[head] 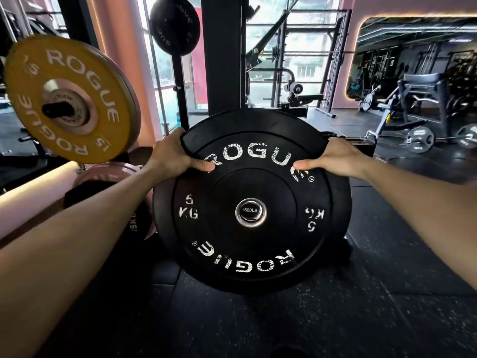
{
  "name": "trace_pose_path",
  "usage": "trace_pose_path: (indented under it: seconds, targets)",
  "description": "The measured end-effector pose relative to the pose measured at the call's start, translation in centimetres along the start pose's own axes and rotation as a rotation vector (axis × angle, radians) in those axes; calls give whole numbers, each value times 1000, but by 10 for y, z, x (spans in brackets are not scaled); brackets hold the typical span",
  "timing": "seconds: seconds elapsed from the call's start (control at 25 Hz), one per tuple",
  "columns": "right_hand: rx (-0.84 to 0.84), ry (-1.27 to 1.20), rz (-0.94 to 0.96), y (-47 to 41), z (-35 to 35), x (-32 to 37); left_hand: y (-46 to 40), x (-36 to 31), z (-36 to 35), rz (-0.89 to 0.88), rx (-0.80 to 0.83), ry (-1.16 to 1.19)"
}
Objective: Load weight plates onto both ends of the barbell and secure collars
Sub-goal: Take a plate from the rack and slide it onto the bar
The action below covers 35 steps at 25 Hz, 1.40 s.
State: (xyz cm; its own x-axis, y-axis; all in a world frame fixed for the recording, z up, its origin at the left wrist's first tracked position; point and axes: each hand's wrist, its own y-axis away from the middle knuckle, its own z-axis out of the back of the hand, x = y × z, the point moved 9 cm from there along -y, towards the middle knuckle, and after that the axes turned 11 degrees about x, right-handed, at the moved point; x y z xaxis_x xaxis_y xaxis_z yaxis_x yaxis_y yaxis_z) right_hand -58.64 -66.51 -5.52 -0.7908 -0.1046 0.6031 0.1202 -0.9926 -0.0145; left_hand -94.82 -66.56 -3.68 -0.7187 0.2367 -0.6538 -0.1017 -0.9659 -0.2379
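Black rubber bumper plate (251,200), one item, white "ROGUE" lettering at top and bottom and "5 KG" marks at either side, steel ring at the centre hole; I see it held upright, face toward the camera, in the middle of the view above the dark speckled floor (361,319). Barbell sleeve end (249,211), marked "1500LB", shows inside the plate's centre ring, so the plate sits around the sleeve; how far along it has gone I cannot tell. Left hand (171,153): grips the plate's upper left rim, thumb curled across the face beside the "R", fingers wrapped behind the edge. Right hand (335,157): grips the upper right rim, thumb on the face by the final "E", fingers hidden behind the plate. Both forearms are bare and reach in from the lower corners. Yellow plate (69,99), "ROGUE" and "15" marks, hangs on a dark storage peg at upper left, well apart from the held plate. Pink plate (113,174), partly hidden, sits below it and behind my left forearm. Second black plate (175,24), stored high on a post at top centre. Gym machines and a low loaded bar (419,139) stand far right, before a large mirror.
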Motion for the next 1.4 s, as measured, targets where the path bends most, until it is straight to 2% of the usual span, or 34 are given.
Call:
trace_pose_path:
  seconds: [0.4, 0.68, 1.0, 1.4]
  targets:
    - [-193, -48, 114, 9, -3, 2, 18, 6, -5, -96, -96, 42]
    - [-290, -51, 89, 3, 3, -3, 8, 7, -7, -144, -154, 66]
    - [-274, -113, 108, -74, 10, -13, -81, 26, -23, -130, -105, 104]
    - [-322, -59, 128, -206, 26, -44, -203, 44, -47, -152, -129, 107]
